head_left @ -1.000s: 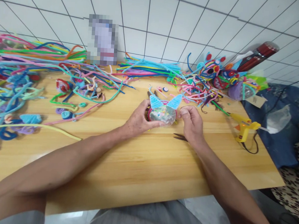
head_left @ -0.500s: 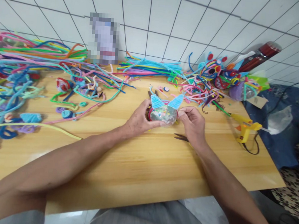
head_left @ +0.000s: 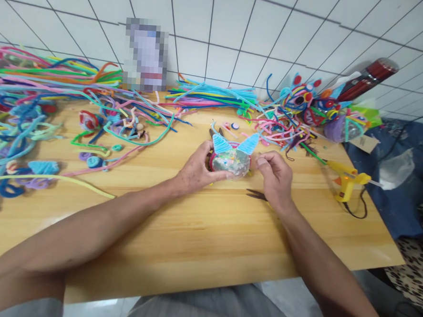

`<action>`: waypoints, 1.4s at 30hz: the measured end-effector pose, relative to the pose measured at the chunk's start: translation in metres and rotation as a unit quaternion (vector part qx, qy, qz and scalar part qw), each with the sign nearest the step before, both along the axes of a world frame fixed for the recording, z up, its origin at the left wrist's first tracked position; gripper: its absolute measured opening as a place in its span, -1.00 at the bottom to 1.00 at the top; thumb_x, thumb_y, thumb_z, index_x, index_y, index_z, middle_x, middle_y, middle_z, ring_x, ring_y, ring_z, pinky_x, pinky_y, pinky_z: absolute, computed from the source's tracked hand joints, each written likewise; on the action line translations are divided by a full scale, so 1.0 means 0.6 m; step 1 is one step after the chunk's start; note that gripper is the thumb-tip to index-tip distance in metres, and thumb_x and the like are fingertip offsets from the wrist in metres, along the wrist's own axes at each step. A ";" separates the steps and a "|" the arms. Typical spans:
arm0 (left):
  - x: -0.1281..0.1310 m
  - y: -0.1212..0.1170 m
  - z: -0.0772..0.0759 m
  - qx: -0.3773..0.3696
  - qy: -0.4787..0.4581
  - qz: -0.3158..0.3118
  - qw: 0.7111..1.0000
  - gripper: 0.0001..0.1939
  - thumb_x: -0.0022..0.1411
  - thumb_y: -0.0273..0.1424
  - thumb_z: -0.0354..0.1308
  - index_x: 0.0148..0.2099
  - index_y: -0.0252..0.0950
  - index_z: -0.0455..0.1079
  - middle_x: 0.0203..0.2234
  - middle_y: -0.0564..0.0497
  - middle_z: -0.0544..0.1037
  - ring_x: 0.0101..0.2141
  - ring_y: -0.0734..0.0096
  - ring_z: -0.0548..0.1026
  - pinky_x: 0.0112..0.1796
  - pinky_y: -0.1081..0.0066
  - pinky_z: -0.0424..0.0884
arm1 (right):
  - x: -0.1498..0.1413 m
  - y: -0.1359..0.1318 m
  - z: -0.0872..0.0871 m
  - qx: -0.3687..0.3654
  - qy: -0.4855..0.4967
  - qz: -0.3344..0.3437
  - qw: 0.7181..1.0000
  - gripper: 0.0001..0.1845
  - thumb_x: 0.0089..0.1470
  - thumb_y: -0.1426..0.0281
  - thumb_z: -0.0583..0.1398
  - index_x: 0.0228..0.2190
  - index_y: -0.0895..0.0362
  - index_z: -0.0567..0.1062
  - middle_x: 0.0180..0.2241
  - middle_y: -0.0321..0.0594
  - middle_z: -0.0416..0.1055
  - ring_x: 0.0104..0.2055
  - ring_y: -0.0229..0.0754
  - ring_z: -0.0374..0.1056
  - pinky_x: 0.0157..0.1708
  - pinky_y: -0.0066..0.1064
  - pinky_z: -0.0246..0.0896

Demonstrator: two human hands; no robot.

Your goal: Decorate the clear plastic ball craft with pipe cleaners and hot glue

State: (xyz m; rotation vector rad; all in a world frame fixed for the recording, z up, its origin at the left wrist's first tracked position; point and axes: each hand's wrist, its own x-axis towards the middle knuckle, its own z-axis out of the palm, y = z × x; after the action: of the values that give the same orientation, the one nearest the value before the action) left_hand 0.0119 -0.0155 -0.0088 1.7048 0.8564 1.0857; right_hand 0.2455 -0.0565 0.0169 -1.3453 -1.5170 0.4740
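Note:
My left hand (head_left: 201, 166) grips a clear rounded plastic craft piece (head_left: 232, 163) by its left side, thumb along the lower edge. Two light-blue pipe-cleaner ears (head_left: 248, 144) stand on its top, and a dark pink band runs around its rim. Just right of the piece, apart from it, is my right hand (head_left: 277, 177), thumb and index finger pinched together; whatever lies between them is too small to make out. Dark-bladed pliers or scissors (head_left: 256, 194) lie on the table, partly behind my right hand.
A yellow glue gun (head_left: 349, 181) rests near the right table edge. Pipe cleaners (head_left: 215, 95) lie along the tiled wall, with more tangled at left (head_left: 16, 118). Finished-looking colourful crafts (head_left: 299, 97) sit at back right by a dark red bottle (head_left: 370, 79). Another person's patterned clothing (head_left: 412, 266) shows at right.
My right hand has drawn back slightly to the right, off the craft piece's edge, its fingers still pinched. My left hand keeps its hold in the same place.

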 end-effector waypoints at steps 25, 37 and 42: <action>0.001 0.000 0.000 -0.004 -0.004 0.000 1.000 -0.30 0.05 -0.15 0.55 0.11 -0.25 0.31 -0.01 -0.11 0.57 0.01 0.14 0.56 -0.01 0.21 0.53 | -0.005 -0.007 0.005 0.059 -0.075 0.024 0.995 -0.87 0.32 0.34 0.22 -0.27 -0.02 0.60 -0.28 -0.25 0.59 -0.21 -0.07 0.47 -0.12 -0.18 0.34; 0.000 0.002 -0.001 0.015 -0.005 -0.010 1.000 -0.27 0.06 -0.12 0.55 0.14 -0.26 0.31 0.02 -0.15 0.57 0.01 0.11 0.56 0.02 0.18 0.52 | -0.002 -0.002 0.000 0.062 -0.089 0.057 0.993 -0.89 0.35 0.34 0.20 -0.18 0.03 0.56 -0.23 -0.23 0.53 -0.19 -0.11 0.46 -0.15 -0.23 0.37; 0.000 0.001 -0.001 0.021 -0.005 -0.012 1.000 -0.29 0.08 -0.13 0.54 0.14 -0.25 0.31 0.00 -0.14 0.57 0.01 0.12 0.57 0.00 0.20 0.53 | -0.002 -0.004 0.004 0.081 -0.094 0.028 0.992 -0.85 0.36 0.31 0.19 -0.25 0.01 0.57 -0.29 -0.24 0.55 -0.22 -0.10 0.45 -0.18 -0.21 0.35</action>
State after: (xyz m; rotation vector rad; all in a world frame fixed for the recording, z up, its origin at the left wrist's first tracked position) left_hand 0.0117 -0.0151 -0.0091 1.7380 0.8097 1.1016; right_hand 0.2442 -0.0586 0.0192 -1.2507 -1.7141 0.2578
